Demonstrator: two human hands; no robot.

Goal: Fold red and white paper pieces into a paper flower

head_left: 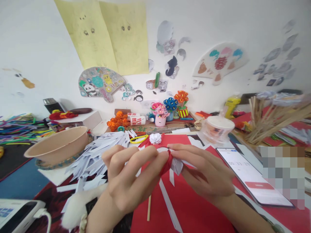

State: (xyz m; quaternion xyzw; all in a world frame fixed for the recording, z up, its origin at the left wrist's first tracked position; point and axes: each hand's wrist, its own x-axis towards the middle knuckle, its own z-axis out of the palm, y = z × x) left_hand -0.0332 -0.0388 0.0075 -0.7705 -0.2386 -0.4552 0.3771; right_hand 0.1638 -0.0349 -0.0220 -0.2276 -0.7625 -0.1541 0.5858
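Observation:
My left hand [136, 174] and my right hand [209, 171] meet over a red paper sheet [194, 207]. Between their fingertips is a small folded piece of red and white paper [177, 166], pinched from both sides. Fingers hide much of its shape. Below my left hand a thin wooden stick [149, 208] points down; whether it joins the paper I cannot tell. A long white paper strip [168, 205] lies on the red sheet. Just beyond my fingers sits a crumpled white paper ball or flower [155, 138].
A heap of white paper strips [94, 155] and a beige bowl [58, 145] are at left. Yellow-handled scissors [139, 139] lie behind. A phone with a running timer [252, 174] rests at right, near a lidded tub [217, 127] and wooden sticks [269, 126]. Small flower pots [160, 121] line the wall.

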